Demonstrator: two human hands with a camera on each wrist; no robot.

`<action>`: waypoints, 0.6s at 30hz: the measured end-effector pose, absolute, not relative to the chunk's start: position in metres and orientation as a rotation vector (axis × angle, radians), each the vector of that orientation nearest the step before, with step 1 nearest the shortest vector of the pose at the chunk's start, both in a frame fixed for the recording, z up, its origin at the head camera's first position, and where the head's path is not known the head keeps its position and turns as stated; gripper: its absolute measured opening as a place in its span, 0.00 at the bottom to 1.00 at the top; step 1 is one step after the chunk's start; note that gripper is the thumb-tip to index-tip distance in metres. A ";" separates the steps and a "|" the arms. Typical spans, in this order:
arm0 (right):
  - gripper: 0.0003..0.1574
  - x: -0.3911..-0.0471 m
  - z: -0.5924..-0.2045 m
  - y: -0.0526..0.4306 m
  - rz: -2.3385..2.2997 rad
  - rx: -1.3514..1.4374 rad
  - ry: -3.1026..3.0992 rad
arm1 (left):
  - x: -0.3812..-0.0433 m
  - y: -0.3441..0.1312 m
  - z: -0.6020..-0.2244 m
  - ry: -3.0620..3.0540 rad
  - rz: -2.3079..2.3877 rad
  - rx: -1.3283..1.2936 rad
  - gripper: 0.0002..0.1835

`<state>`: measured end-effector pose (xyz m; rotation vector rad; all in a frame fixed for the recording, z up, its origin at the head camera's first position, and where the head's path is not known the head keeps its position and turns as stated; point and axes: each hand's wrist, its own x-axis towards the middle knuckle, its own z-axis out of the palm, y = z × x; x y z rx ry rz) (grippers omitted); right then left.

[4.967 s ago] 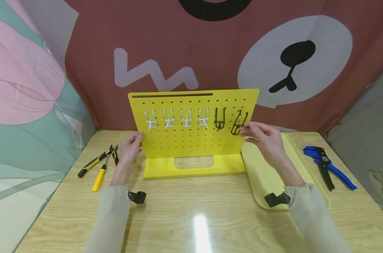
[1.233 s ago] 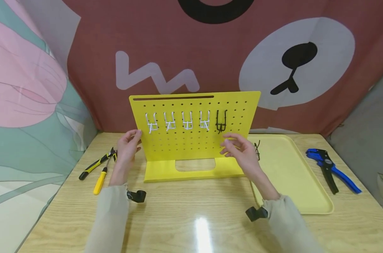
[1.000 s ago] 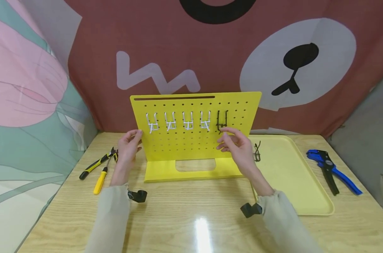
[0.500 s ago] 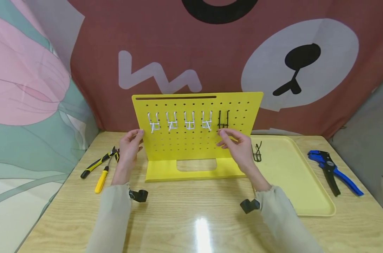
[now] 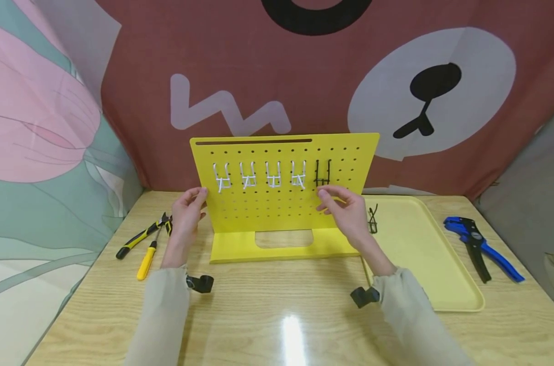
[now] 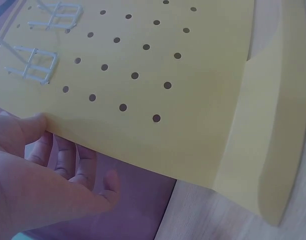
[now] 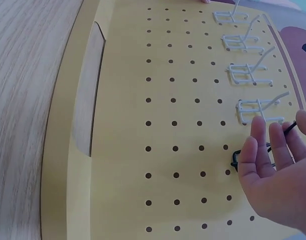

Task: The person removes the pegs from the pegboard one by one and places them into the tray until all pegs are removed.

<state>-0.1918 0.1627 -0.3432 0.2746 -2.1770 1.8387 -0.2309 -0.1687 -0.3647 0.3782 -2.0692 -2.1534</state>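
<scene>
Pliers (image 5: 141, 237) and a screwdriver (image 5: 146, 262) lie left, a blue-black tool (image 5: 475, 240) right.

Small workshop-style setting, bldg. type unclear: wood-grain tbl. (image 5: 249, 310) w/ pliers (image 5: 137, 241), screwdriver (image 5: 146, 263) & pegboard (image 5: 258, 222), cartoon-print cloth (image 5: 222, 56) hung behind.

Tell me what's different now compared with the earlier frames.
The right hand let go of the outer black hook, which came off the board and now lies in the tray. The hand moved left and now pinches the other black hook. Unchanged: the left hand holding the board's left edge, and the four white hooks.
</scene>
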 end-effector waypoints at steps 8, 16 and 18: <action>0.22 -0.190 -0.340 0.168 1.907 0.274 -2.219 | -0.231 -0.168 -0.364 -2.078 -2.133 0.391 0.11; 0.23 -0.188 -0.343 0.174 1.985 0.295 -2.212 | -0.230 -0.169 -0.363 -2.080 -2.146 0.398 0.14; 0.22 -0.186 -0.343 0.175 1.996 0.305 -2.202 | -0.230 -0.169 -0.363 -2.080 -2.153 0.393 0.15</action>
